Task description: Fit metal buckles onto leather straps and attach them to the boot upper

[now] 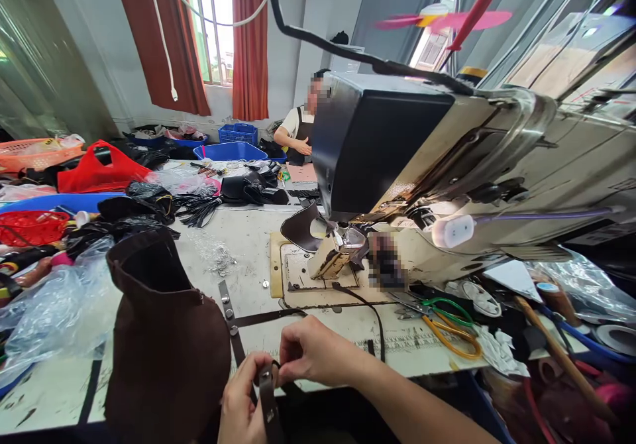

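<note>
On the near side of the sewing machine (pixel 387 152), the left hand (pixel 241 407) had its fingers (pixel 256 362) wrapped around a brown strap (pixel 268 397), seemingly to steady it for the right hand (pixel 322 354). The right fingers were bent and drawn together beside that strap; whether they gripped it could not be told. A studded strap (pixel 228 313) and a narrow strap (pixel 271 316) met on the worktop (pixel 258 232), near-left of the machine, probably kept within reach; whether they were joined was unclear. One brown bag (pixel 169 351) stood to the machine's near left, mouth upward, perhaps set there for the left arm. The studded strap showed at least three metal studs. Near-right of the machine lay one pair of green-handled scissors (pixel 428 303) and one of orange-handled scissors (pixel 431 327), likely for the right hand's convenience. Beyond the machine was one person (pixel 297 132).
</note>
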`<state>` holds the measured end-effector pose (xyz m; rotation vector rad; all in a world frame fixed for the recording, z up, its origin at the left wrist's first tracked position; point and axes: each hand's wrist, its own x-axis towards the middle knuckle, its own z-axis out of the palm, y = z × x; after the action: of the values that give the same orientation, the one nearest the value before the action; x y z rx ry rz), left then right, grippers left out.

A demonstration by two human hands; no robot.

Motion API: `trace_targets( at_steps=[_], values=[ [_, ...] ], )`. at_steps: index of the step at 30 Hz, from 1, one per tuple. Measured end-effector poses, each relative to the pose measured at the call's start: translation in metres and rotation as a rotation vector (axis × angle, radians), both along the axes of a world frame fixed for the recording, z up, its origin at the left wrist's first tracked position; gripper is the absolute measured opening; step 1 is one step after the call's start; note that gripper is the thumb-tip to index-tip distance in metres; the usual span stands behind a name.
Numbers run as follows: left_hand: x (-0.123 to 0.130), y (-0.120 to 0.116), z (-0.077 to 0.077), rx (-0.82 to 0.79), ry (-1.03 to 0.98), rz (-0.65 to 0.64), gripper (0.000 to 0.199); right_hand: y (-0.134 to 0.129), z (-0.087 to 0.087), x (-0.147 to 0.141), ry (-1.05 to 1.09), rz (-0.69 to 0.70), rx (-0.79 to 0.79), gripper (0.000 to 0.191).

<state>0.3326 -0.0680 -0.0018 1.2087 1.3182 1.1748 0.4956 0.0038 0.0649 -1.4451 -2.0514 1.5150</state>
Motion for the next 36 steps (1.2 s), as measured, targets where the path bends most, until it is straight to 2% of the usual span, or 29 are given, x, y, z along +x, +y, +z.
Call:
trace_targets(
  at_steps=[2, 4, 6, 8, 9, 11, 13, 17, 19, 20, 21, 23, 26, 28, 30, 32, 33, 34, 36],
  values=[
    [-0.006, 0.004, 0.005, -0.067, 0.013, 0.037, 0.028, 0.016, -0.006, 0.006, -0.004, 0.052, -0.025, 0.015],
    [-0.018, 0.016, 0.013, -0.105, 0.067, 0.081, 0.035, 0.032, -0.017, 0.008, -0.098, -0.036, 0.150, 0.006],
    [-0.035, 0.039, 0.018, -0.102, 0.207, 0.071, 0.037, 0.045, -0.032, 0.007, -0.242, -0.138, 0.371, 0.008],
    [-0.052, 0.070, 0.019, -0.089, 0.462, 0.007, 0.039, 0.051, -0.045, 0.005, -0.324, -0.151, 0.430, 0.007],
    [-0.060, 0.085, 0.018, -0.100, 0.616, -0.036, 0.038, 0.052, -0.050, 0.006, -0.330, -0.148, 0.403, 0.007],
    [-0.070, 0.113, 0.014, -0.156, 0.780, -0.061, 0.035, 0.052, -0.053, 0.013, -0.320, -0.158, 0.327, 0.005],
    [-0.073, 0.130, 0.012, -0.210, 0.908, -0.061, 0.034, 0.049, -0.049, 0.027, -0.267, -0.179, 0.215, 0.008],
    [-0.069, 0.134, 0.016, -0.244, 1.079, -0.070, 0.036, 0.037, -0.036, 0.054, 0.156, -0.338, -0.143, 0.021],
    [-0.068, 0.128, 0.019, -0.235, 1.101, -0.071, 0.035, 0.030, -0.032, 0.060, 0.314, -0.382, -0.229, 0.024],
    [-0.069, 0.124, 0.021, -0.232, 1.103, -0.072, 0.034, 0.026, -0.031, 0.060, 0.326, -0.382, -0.219, 0.022],
    [-0.070, 0.120, 0.022, -0.230, 1.105, -0.072, 0.034, 0.024, -0.029, 0.060, 0.298, -0.369, -0.163, 0.017],
    [-0.071, 0.111, 0.025, -0.244, 1.119, -0.058, 0.033, 0.021, -0.023, 0.056, 0.136, -0.286, 0.062, 0.013],
    [-0.065, 0.095, 0.036, -0.219, 1.179, 0.029, 0.034, 0.021, -0.006, 0.042, -0.278, -0.048, 0.470, 0.035],
    [-0.053, 0.084, 0.044, -0.068, 1.082, 0.043, 0.035, 0.022, 0.010, 0.028, -0.509, 0.125, 0.618, 0.041],
    [-0.038, 0.074, 0.049, 0.076, 0.811, -0.079, 0.031, 0.025, 0.025, 0.010, -0.597, 0.300, 0.694, 0.039],
    [-0.025, 0.068, 0.046, 0.091, 0.535, -0.225, 0.037, 0.032, 0.035, -0.007, -0.573, 0.458, 0.722, 0.032],
    [-0.021, 0.066, 0.041, 0.057, 0.431, -0.241, 0.040, 0.038, 0.037, -0.014, -0.540, 0.502, 0.725, 0.027],
    [-0.019, 0.065, 0.035, 0.011, 0.333, -0.213, 0.040, 0.046, 0.037, -0.019, -0.492, 0.498, 0.723, 0.023],
    [-0.020, 0.066, 0.019, -0.084, 0.107, -0.092, 0.043, 0.065, 0.029, -0.025, -0.344, 0.375, 0.677, 0.018]
  ],
)
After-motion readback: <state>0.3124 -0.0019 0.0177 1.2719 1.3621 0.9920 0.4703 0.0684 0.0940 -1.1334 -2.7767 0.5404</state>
